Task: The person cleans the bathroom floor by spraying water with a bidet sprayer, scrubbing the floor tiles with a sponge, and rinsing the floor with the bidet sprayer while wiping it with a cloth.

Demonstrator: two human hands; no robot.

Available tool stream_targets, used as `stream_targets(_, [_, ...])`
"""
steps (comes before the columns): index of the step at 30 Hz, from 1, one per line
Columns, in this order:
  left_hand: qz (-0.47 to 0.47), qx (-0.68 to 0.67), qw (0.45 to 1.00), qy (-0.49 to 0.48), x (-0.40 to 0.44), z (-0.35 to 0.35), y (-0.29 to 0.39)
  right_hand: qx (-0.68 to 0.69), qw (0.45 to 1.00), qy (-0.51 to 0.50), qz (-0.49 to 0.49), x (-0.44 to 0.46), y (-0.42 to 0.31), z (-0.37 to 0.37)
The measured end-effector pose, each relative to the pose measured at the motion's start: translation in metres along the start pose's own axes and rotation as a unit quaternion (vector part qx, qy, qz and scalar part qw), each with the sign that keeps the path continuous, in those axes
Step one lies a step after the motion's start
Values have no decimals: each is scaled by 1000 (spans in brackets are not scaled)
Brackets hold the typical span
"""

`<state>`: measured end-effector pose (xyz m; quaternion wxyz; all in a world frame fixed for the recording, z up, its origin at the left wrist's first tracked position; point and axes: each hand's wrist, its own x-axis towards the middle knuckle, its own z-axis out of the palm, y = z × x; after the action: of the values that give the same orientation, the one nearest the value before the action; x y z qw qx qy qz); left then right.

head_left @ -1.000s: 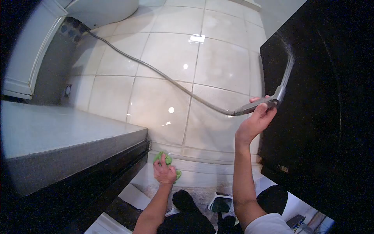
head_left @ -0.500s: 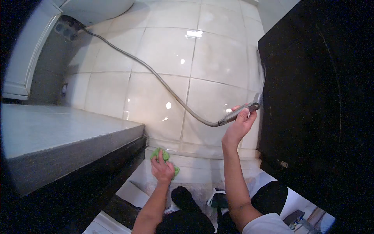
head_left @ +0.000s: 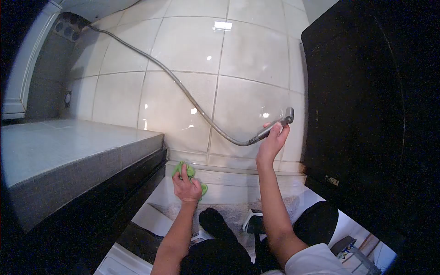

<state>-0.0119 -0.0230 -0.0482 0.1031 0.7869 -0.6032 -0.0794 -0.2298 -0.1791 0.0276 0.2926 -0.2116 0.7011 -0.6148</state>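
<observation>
My right hand [head_left: 272, 142] is closed around the handle of a grey hand sprayer [head_left: 265, 133], held above the wet tiled floor near the dark panel on the right. The sprayer's head [head_left: 289, 115] points away from me. From its lower end a metal hose [head_left: 183, 89] curves across the tiles to the far left corner. At the pale step edge, my left hand [head_left: 187, 187] presses a crumpled green cloth [head_left: 183, 169] down. Part of that cloth is hidden under my fingers.
A tall black panel [head_left: 348, 114] borders the right side. On the left stands a tiled ledge [head_left: 82, 146]. Pale wet tiles [head_left: 178, 119] reflect light ahead. Near my feet lies a white-framed dark object [head_left: 254, 223], its kind unclear.
The view has shifted slightly, so the floor and both hands sit a little higher and further left. The sprayer's head has turned in my right hand; my left hand stays on the green cloth.
</observation>
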Motion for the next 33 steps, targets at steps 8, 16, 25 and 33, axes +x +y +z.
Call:
stream_targets(8, [-2, 0, 1000, 7, 0, 1, 1, -33, 993, -25, -106, 1, -13, 9])
stream_targets(16, [2, 4, 1000, 13, 2, -1, 2, -47, 995, -28, -78, 7, -11, 6])
stream_targets(25, [-20, -11, 1000, -21, 2, -2, 2, 11, 999, -30, 24, 5, 3, 4])
stream_targets(33, [-4, -6, 1000, -9, 4, -5, 9, 55, 971, -214, 89, 17, -2, -3])
